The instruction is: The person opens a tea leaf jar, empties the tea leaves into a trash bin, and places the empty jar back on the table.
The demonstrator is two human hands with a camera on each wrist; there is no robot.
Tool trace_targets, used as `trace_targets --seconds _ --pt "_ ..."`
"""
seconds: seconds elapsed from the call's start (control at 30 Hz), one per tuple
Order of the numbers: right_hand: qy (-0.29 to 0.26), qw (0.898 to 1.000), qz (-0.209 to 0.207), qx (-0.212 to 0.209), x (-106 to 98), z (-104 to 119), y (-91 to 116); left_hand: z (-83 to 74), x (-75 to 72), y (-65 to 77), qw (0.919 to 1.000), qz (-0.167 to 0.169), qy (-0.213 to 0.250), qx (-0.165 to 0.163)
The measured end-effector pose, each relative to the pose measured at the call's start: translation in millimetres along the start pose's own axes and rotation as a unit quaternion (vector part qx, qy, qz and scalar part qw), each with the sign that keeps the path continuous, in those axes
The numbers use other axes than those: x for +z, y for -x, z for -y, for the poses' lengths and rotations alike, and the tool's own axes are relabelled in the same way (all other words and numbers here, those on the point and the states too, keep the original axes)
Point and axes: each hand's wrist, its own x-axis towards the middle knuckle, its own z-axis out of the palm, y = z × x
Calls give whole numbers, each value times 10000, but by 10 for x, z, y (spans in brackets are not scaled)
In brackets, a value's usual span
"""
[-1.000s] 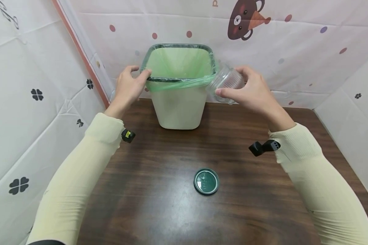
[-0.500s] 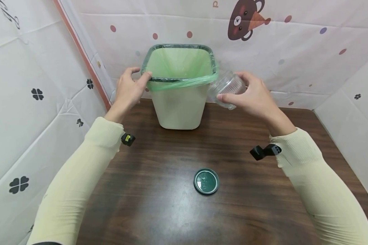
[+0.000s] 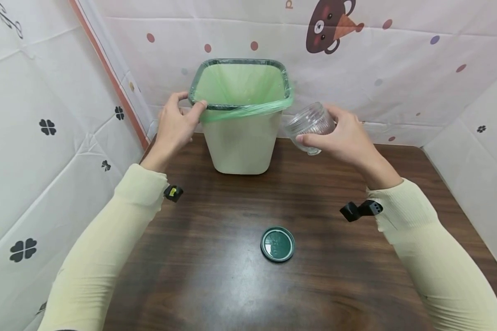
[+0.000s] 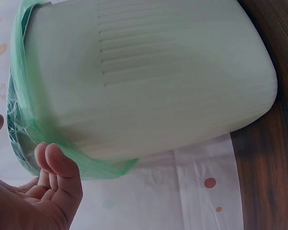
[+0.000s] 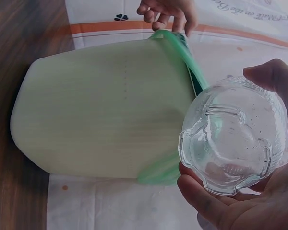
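My right hand (image 3: 343, 135) grips a clear ribbed glass jar (image 3: 310, 126), thumb on the near side, just right of the trash bin (image 3: 244, 147). In the right wrist view the footed base of the jar (image 5: 233, 143) faces the camera. A translucent green bag (image 3: 246, 111) lines the pale bin and folds over its dark rim. My left hand (image 3: 176, 119) holds the bin's front left corner, with its thumb on the rim. In the left wrist view, curled fingers (image 4: 60, 165) lie against the bag outside the bin. A green jar lid (image 3: 277, 244) rests on the table, nearer to me.
The dark wood table (image 3: 215, 230) runs under everything. A printed cloth backdrop (image 3: 397, 73) hangs close behind the bin, and a white clover-patterned cloth (image 3: 45, 161) stands at the left. A small black camera (image 3: 360, 210) sits on each wrist.
My right hand has drawn the jar down and slightly right, away from the bin's rim and the bag. My left hand stays at the bin corner, and the lid has not moved.
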Motion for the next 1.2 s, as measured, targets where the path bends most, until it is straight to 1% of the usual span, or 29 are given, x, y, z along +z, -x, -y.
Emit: trace_targets --seconds 0.23,0.33,0.6,0.73,1.0,1.2 --pt "40 9998 -51 -177 22 -37 25 26 14 26 10000 -77 -1 49" --pt "7 9998 -43 -188 33 -51 38 30 18 39 9999 -117 -20 74" --pt "-144 9998 9 -113 49 -91 61 61 28 73 9998 -163 12 135" --pt "-235 9997 86 -61 55 -112 77 91 41 94 9999 -111 19 107" --pt "-172 9997 145 -11 65 -149 123 133 76 125 9998 -115 42 161" --pt "-167 9996 208 -90 74 -204 154 177 94 147 9998 -101 112 146"
